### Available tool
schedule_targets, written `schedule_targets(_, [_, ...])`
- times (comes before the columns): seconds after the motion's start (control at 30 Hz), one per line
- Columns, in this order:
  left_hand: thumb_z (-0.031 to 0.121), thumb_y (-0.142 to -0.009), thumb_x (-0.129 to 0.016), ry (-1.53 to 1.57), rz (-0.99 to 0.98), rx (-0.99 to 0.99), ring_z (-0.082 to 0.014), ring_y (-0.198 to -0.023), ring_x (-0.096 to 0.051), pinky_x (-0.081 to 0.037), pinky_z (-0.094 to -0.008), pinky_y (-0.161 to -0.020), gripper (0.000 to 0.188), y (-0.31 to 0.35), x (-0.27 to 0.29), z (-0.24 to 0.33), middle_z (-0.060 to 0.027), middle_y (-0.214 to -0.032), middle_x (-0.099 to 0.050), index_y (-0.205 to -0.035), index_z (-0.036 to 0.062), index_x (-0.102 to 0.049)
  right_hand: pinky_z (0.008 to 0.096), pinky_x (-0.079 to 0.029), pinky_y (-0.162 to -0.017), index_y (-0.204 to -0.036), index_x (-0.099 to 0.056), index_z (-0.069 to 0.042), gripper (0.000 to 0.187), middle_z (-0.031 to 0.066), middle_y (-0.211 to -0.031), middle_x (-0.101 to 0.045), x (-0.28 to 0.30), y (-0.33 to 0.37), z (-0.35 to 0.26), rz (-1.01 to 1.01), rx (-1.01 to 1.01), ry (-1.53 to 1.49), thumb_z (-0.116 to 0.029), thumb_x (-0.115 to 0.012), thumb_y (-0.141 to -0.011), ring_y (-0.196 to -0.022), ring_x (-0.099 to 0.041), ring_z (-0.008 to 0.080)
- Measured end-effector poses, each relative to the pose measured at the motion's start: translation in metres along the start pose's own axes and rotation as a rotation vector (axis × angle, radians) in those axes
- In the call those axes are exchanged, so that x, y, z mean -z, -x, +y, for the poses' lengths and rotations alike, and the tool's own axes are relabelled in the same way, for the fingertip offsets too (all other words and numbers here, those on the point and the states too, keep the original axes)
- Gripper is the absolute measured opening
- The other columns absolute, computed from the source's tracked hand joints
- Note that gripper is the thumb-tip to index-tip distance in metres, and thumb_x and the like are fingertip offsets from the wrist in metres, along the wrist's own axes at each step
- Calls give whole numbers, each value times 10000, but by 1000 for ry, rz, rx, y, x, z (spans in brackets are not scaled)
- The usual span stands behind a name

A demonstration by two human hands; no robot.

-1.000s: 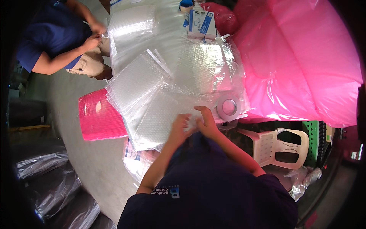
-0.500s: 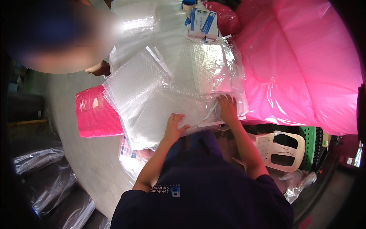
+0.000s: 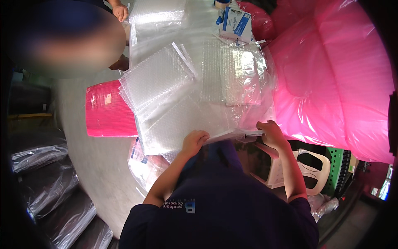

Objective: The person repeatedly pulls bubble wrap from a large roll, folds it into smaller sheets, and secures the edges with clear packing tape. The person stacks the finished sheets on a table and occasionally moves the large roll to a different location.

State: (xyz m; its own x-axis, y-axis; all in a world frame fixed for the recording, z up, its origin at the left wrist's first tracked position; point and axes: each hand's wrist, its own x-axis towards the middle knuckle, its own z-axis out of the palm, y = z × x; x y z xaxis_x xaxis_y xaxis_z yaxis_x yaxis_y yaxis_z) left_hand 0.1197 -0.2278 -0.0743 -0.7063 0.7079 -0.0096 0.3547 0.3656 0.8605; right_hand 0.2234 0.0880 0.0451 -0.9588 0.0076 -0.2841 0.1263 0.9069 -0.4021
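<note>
My left hand point(image 3: 195, 142) and my right hand point(image 3: 271, 133) are at the near edge of the work surface. Between them runs the edge of a clear bubble pouch point(image 3: 229, 133) with a pale strip along it. The left fingers are closed on that edge. My right hand pinches the edge farther right. Beyond the left hand lies a fanned stack of clear bubble pouches point(image 3: 159, 79), tilted across the surface. Another shiny stack of bubble pouches point(image 3: 238, 76) lies beyond the right hand.
Pink plastic-wrapped bulk point(image 3: 327, 70) borders the right side; a pink bundle point(image 3: 110, 110) stands at left. A blue-and-white box point(image 3: 236, 25) and a tape roll point(image 3: 222, 3) sit at the back. A co-worker's hand point(image 3: 120, 12) is far left. A cream plastic chair point(image 3: 323, 166) stands lower right.
My right hand has moved right and nearer to me, its fingers now curled on the pouch edge. The left hand has closed on the edge. The view has shifted slightly.
</note>
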Motion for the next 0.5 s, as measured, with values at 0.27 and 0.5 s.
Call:
schedule_targets(0.27, [99, -899, -506, 393, 120, 136, -303, -838, -610, -468, -346, -750, 104, 1, -8, 0, -130, -888, -619, -958, 42, -569, 432, -440, -651, -940, -539, -92, 290, 136, -775, -598, 31, 11, -11, -26, -218, 4, 18, -568, -673, -770, -593, 339])
schedule_targets(0.5, [88, -831, -562, 209, -202, -299, -331, -1241, -429, -381, -431, -982, 47, -28, 17, 14, -142, -1341, -462, -865, 59, -578, 402, -482, -708, -1001, -660, -156, 354, 109, -823, -642, 12, 3, -6, 61, -174, 0, -24, -600, -678, -823, -617, 301])
